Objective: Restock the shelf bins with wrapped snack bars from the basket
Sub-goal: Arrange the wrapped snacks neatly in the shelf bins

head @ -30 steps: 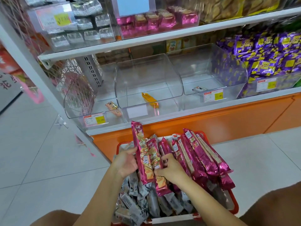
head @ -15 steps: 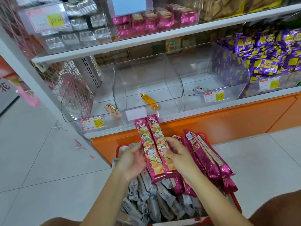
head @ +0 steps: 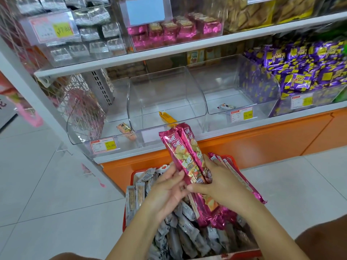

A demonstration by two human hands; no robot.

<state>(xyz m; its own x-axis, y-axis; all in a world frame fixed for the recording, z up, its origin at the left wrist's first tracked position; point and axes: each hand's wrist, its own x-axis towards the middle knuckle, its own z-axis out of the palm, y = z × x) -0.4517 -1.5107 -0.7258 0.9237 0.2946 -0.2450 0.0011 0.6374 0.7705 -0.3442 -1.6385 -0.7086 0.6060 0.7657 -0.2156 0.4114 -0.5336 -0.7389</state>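
Observation:
Two long magenta-wrapped snack bars (head: 183, 151) stand upright side by side over the red basket (head: 133, 175). My left hand (head: 167, 186) and my right hand (head: 219, 182) grip them together from either side near their lower ends. More magenta bars (head: 242, 181) lean in the basket's right half, and several grey-wrapped bars (head: 180, 231) fill its left and front. Ahead, the clear middle shelf bin (head: 165, 94) holds one yellow bar (head: 167, 118). The left bin (head: 90, 132) holds a single orange-pink bar (head: 125, 129).
The right clear bin (head: 234, 85) holds one small white wrapped piece (head: 224, 106). Purple snack packs (head: 308, 68) fill the far-right bin. An upper shelf (head: 169, 50) carries silver and pink packs. An orange base panel (head: 244, 145) runs below the shelf, with tiled floor around.
Both hands have lifted the two magenta bars out of the basket, squared them together and raised them toward the shelf's front edge.

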